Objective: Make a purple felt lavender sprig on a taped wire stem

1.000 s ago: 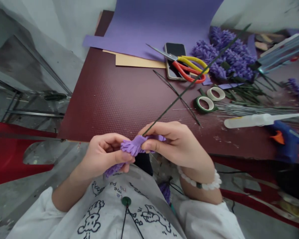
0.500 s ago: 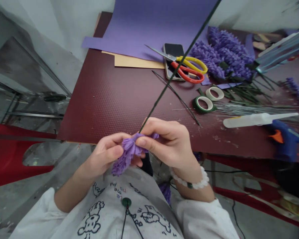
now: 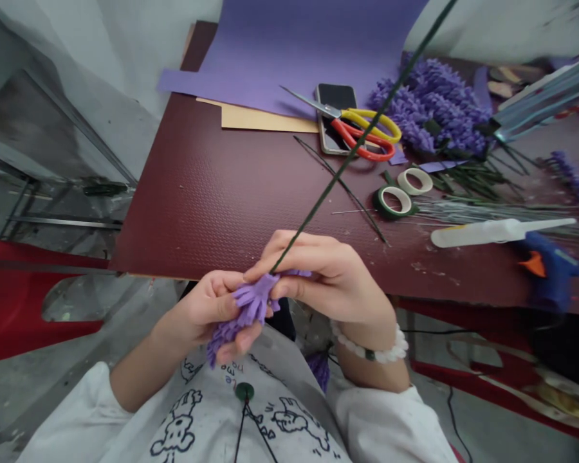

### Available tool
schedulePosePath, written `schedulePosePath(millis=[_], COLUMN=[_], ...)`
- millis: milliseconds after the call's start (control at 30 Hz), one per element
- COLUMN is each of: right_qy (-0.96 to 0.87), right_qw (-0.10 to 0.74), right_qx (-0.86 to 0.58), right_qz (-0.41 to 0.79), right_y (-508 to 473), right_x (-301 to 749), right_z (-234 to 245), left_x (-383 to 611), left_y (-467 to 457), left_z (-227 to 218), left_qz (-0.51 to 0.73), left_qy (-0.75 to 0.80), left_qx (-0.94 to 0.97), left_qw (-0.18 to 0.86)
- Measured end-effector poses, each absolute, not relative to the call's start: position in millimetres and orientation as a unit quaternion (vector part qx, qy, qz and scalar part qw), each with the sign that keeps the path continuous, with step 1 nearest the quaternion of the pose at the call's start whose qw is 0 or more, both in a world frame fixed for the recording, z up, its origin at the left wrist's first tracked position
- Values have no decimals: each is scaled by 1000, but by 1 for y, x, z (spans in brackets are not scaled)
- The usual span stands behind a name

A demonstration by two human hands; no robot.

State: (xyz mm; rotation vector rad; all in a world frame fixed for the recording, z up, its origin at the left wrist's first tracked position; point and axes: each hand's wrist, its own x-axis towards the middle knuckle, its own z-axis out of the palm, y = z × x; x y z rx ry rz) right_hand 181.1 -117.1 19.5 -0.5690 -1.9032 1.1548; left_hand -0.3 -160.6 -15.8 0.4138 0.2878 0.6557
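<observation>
Just above my lap, my left hand (image 3: 212,305) and my right hand (image 3: 318,276) pinch a strip of fringed purple felt (image 3: 251,305) between their fingers. The strip's lower end hangs below my left hand in a tight, layered spiral. A long green wire stem (image 3: 352,164) rises from the felt, held at my right fingers and slanting up and away over the table. Its lower tip is hidden inside the felt and my fingers. A white beaded bracelet (image 3: 369,352) circles my right wrist.
On the dark red table (image 3: 197,193) lie purple paper (image 3: 294,58), red-and-yellow-handled scissors (image 3: 361,128), a phone (image 3: 332,109), a bunch of purple felt flowers (image 3: 429,109), green tape rolls (image 3: 395,200), white tape (image 3: 415,181), loose wires, and a blue glue gun (image 3: 550,273).
The felt has turned and shifted lower, with more of its spiral hanging below my left hand. My hands have closed in around it, and the wire stem has swung slightly.
</observation>
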Motion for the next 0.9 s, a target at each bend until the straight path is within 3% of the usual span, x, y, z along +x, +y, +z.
schedulePosePath(millis=[100, 200, 333, 400, 467, 533, 700, 900], right_qy=[-731, -715, -718, -726, -736, -746, -753, -722], right_qw=[451, 472, 466, 453, 447, 447, 429, 461], right_qx=[-201, -247, -357, -391, -392, -367, -283, -225], right_qz=[471, 453, 374, 338, 323, 331, 410, 465], right_y=[-112, -109, -110, -111, -113, -113, -110, -107], right_x=[179, 178, 175, 173, 171, 172, 180, 178], right_z=[13, 8, 7, 9, 11, 13, 15, 12], left_x=[3, -1, -8, -8, -5, -4, -8, -4], left_y=[-159, -153, -146, -145, -146, -147, -150, -149], left_z=[-17, -14, -7, -4, 0, 2, -1, -13], left_qz=[288, 314, 435, 429, 406, 390, 317, 239], left_qy=[83, 160, 382, 488, 542, 520, 286, 118], left_qx=[150, 235, 452, 540, 576, 554, 368, 221], left_qw=[942, 906, 679, 535, 457, 521, 826, 938])
